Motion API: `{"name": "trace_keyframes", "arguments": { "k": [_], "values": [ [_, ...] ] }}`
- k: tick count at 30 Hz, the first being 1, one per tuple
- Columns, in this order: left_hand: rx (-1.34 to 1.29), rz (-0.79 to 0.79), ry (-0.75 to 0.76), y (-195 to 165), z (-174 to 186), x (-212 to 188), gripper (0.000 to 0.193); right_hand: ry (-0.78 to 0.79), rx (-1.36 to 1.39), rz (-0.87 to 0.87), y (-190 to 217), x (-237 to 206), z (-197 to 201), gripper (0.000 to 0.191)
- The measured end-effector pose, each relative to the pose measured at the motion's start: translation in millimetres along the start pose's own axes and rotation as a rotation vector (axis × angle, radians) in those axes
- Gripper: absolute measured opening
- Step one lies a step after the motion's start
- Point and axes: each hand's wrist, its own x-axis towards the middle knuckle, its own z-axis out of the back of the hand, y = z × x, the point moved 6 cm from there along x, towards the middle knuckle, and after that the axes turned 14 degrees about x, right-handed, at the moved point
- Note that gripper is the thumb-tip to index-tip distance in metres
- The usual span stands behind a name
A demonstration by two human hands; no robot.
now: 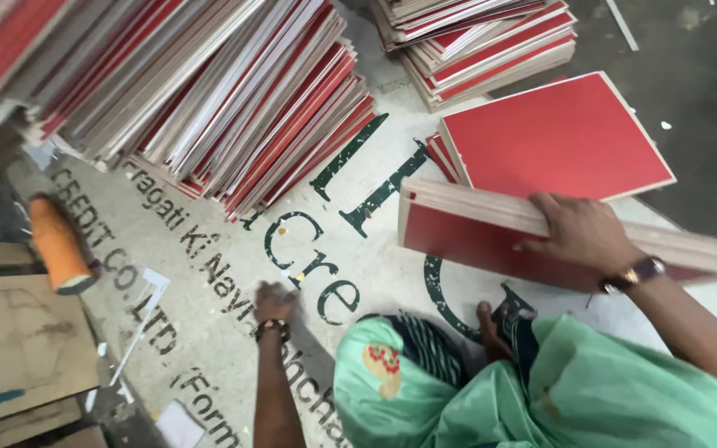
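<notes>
My right hand (578,232) grips a thick bundle of red-faced boards (475,228), held on edge and tilted just above the floor sheet. My left hand (274,303) rests with its fingers down on the printed white floor sheet (209,249), holding nothing; a bracelet is on that wrist. Behind the bundle lies a flat stack of red boards (553,137). My knees, in light green cloth (541,390), fill the bottom of the view, and a bare foot (488,328) shows between them.
A large slanted pile of red and white boards (201,91) fills the upper left. Another stack (483,41) lies at the top centre. An orange-handled tool (58,245) lies at the left beside cardboard pieces (18,348). Dark floor (699,99) is at the right.
</notes>
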Motion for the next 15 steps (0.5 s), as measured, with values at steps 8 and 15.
{"name": "trace_keyframes", "arguments": {
  "k": [8,15],
  "values": [
    [-0.221,-0.601,0.163,-150,-31,-127,0.039,-0.013,0.02,0.071,-9,15,0,0.084],
    [0.103,-0.836,0.136,-227,-29,-198,0.035,0.149,0.224,0.029,-18,28,5,0.088]
  ]
}}
